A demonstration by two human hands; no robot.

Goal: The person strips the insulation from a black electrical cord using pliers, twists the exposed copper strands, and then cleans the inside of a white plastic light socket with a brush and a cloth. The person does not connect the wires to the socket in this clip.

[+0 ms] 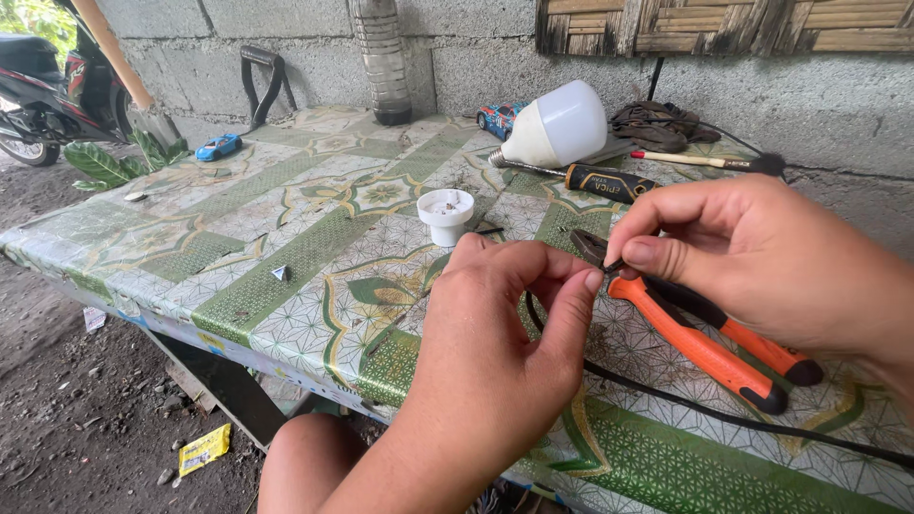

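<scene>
On the patterned table (286, 247), both hands pinch a thin black cable (724, 415).

Daylight falls on a table (286, 276) under a green patterned cloth, pushed up against a grey block wall (781, 95). A woven bamboo panel (724, 24) hangs above. Bare dirt floor (67, 419) on the left, and a parked motorbike (43, 90) beyond it.
</scene>
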